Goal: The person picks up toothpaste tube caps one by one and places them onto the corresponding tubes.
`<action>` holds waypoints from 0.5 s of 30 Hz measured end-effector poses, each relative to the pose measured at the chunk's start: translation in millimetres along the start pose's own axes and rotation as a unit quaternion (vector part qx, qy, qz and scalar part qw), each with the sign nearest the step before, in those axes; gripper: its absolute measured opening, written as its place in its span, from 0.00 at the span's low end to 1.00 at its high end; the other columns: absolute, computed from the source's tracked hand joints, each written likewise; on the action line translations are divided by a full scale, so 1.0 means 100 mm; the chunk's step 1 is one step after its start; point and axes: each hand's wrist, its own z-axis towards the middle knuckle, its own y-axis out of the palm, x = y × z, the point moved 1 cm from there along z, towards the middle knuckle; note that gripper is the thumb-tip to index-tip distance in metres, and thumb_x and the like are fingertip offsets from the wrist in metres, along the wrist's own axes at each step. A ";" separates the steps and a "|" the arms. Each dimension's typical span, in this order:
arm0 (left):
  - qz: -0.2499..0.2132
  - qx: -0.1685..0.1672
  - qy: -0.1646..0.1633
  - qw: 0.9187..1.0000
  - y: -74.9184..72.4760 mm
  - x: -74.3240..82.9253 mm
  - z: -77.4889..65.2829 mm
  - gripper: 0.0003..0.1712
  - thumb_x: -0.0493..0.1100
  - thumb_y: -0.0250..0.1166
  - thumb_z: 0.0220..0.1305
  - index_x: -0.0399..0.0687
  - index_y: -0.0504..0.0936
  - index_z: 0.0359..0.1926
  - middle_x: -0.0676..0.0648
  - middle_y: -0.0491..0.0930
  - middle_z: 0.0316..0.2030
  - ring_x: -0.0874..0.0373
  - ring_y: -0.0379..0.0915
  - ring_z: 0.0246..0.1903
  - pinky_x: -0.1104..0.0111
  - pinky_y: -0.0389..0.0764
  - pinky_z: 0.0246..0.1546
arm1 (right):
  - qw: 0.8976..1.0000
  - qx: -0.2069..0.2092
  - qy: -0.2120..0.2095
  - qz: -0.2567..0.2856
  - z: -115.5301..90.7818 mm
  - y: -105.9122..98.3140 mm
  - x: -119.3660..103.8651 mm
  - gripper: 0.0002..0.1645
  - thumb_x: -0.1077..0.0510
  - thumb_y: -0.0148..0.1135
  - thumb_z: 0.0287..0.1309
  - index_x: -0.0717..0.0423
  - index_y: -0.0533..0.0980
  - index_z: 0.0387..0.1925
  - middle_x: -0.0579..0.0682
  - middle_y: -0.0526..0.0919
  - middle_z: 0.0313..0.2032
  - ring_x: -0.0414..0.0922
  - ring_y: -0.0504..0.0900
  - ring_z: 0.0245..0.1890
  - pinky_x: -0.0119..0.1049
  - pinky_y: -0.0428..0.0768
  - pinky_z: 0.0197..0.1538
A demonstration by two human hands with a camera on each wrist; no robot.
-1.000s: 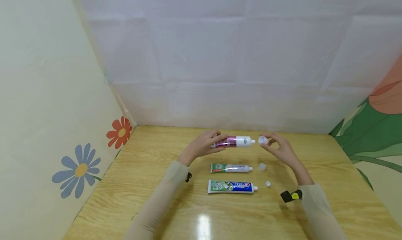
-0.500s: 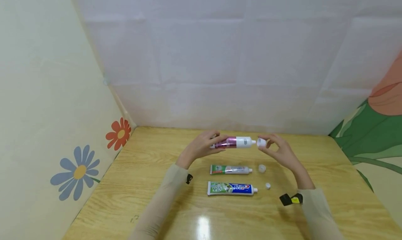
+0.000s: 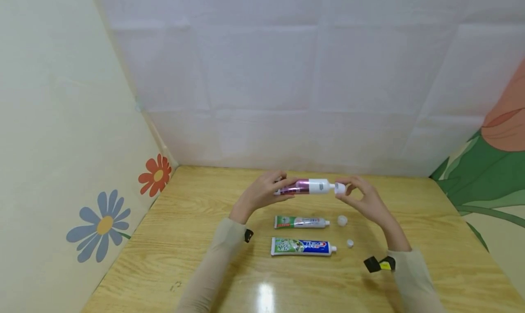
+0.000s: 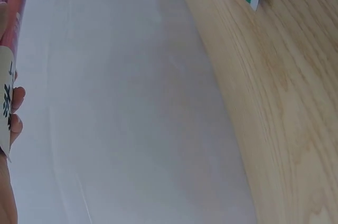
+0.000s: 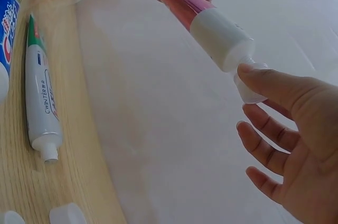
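Held level in the air above the far part of the table, as the head view shows, the shiny purple-and-white plastic toothpaste tube (image 3: pixel 319 186) points its slim white nozzle (image 3: pixel 331 186) toward the person's right side. At that tip sits a small white plastic cap (image 3: pixel 340 188), in line with it; how far the nozzle reaches inside, I cannot tell. The right hand (image 3: pixel 366 200) pinches the cap, its thumb laid on the near side and the forefinger partly hidden behind, while the other fingers are spread and loosely bent, clear of it. The left hand (image 3: pixel 264 190) grips the tube's rear half between thumb and fingers. The step in hand looks like fitting the cap onto the nozzle; the next move seems to call for keeping both in line, a gentle push, then a twist with the tube held firm. Nearer the person lie a slim green-and-white tube (image 3: pixel 302 222) and, below it, a larger blue-and-green tube (image 3: pixel 302 247), both uncapped, with a wide translucent white cap (image 3: pixel 342 220) and a smaller white cap (image 3: pixel 350 243) beside their nozzle ends. Under them is the light wood-grain table (image 3: pixel 229 285), and behind it hangs a creased white sheet (image 3: pixel 254 76).
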 end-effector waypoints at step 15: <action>0.011 0.007 -0.002 1.000 0.02 0.05 0.00 0.30 0.53 0.70 0.51 0.53 0.75 0.55 0.47 0.76 0.39 0.59 0.73 0.35 0.70 0.77 0.38 | 1.000 -0.001 -0.024 0.013 -0.01 -0.02 -0.13 0.24 0.63 0.67 0.50 0.56 0.76 0.51 0.50 0.76 0.44 0.47 0.75 0.35 0.32 0.72 0.40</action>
